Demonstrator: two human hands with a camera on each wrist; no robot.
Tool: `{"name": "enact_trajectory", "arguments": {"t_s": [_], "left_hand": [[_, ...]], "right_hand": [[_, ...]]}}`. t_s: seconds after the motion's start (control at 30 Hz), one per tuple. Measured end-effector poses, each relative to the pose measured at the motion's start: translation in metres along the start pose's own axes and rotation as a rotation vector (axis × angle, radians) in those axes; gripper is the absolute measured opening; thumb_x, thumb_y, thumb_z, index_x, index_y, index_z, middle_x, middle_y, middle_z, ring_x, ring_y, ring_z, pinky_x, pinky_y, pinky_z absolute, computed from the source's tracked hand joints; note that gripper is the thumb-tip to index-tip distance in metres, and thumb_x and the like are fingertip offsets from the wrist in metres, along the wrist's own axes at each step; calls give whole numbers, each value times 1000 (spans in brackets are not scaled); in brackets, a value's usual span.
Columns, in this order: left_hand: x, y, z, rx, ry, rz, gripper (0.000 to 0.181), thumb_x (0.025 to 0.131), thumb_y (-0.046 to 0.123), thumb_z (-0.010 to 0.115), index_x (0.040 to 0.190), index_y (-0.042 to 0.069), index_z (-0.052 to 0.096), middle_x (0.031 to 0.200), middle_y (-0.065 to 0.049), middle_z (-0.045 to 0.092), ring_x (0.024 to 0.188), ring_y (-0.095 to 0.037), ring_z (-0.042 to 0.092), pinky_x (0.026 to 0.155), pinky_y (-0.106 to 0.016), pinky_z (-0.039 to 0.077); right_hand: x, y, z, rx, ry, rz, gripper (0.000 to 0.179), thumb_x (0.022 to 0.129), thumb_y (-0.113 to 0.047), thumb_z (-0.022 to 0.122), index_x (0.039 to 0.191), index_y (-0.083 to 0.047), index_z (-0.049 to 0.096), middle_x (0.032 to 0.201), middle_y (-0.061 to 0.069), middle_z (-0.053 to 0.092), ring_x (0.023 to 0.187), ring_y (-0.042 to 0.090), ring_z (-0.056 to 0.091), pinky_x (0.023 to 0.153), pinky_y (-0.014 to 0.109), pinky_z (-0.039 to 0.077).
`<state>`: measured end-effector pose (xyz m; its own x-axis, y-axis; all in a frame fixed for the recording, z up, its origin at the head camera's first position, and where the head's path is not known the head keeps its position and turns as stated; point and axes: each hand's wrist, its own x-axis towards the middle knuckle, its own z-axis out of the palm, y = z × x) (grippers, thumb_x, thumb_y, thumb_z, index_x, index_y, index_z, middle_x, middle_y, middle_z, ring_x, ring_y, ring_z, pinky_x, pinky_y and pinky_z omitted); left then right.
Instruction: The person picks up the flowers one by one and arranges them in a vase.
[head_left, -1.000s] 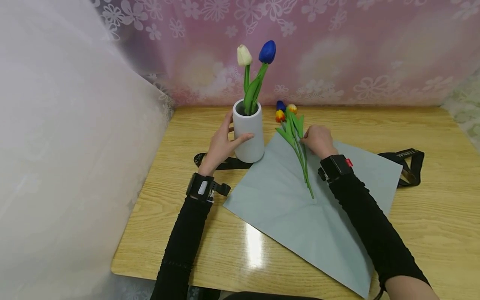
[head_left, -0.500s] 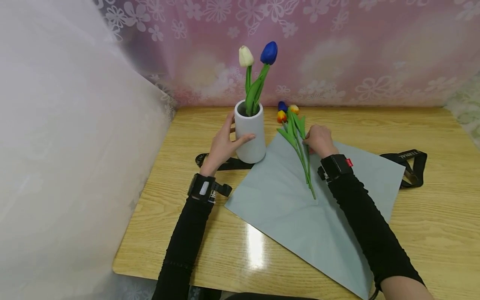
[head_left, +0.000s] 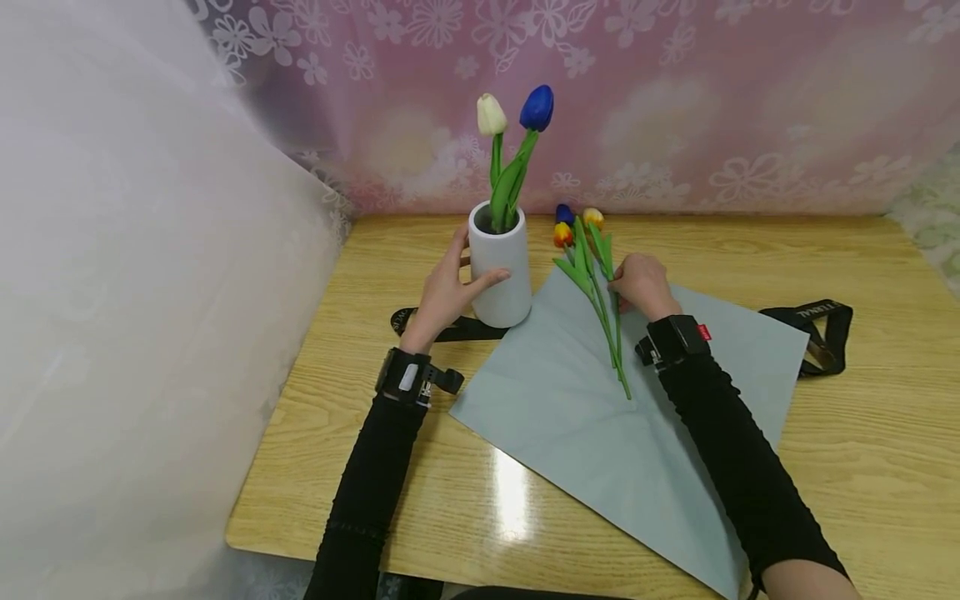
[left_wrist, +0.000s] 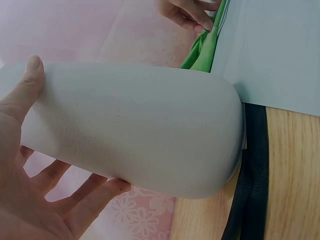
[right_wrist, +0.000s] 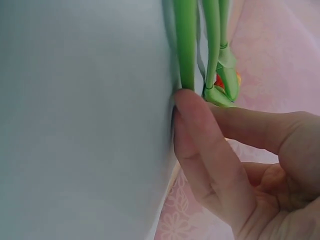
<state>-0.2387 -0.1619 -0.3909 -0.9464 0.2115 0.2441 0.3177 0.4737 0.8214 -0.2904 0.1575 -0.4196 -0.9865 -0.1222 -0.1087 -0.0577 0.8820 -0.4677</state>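
Note:
My left hand (head_left: 444, 293) holds a white vase (head_left: 502, 302) by its side, thumb across the front and fingers behind the left edge. A white tulip (head_left: 491, 115) and a blue tulip (head_left: 537, 108) stand in the vase. My right hand (head_left: 643, 285) pinches the green stem (right_wrist: 186, 45) of the yellow-orange tulip (head_left: 593, 218), low against the grey-blue sheet (head_left: 555, 417). Beside it lie a red-and-yellow tulip (head_left: 563, 235) and another blue tulip (head_left: 564, 214), their heads past the sheet's far corner. In the left wrist view, the vase (left_wrist: 135, 125) covers part of the green leaves.
A black strap (head_left: 465, 330) passes behind the vase's base, and its other end (head_left: 828, 333) sticks out at the sheet's right corner. The wooden table (head_left: 360, 500) meets a pink flowered curtain (head_left: 675, 125) at the back and a white hanging sheet (head_left: 135, 292) at the left.
The yellow-orange tulip's head and leaves have shifted slightly right, apart from the others, and my right hand has drawn slightly right and nearer me. My left hand stays on the vase.

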Motion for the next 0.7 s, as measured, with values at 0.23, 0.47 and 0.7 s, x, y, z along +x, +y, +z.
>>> {"name": "enact_trajectory", "arguments": {"t_s": [0.23,0.47,0.7], "left_hand": [[0,-1,0,0,3,-1,86,91,40,77,159,36,24,155,-8,42,133,-35,53,103,-60,48],[1,-2,1,1,0,-1,86,91,42,76,159,36,24,155,-8,43,132,-35,53,102,-60,49],[0,-3,0,4,-1,7,85,92,41,76,159,37,23,156,-8,42,133,-35,53,102,-60,49]], "right_hand": [[-10,-1,-1,73,16,30,15,94,-4,68,96,11,71,83,23,73,53,19,69,90,54,53],[-20,-4,-4,122,58,28,18,98,-5,63,107,10,63,97,27,70,57,22,69,84,52,54],[-28,-11,-9,149,142,10,17,99,-8,64,108,6,60,93,22,68,57,21,68,63,36,54]]}}
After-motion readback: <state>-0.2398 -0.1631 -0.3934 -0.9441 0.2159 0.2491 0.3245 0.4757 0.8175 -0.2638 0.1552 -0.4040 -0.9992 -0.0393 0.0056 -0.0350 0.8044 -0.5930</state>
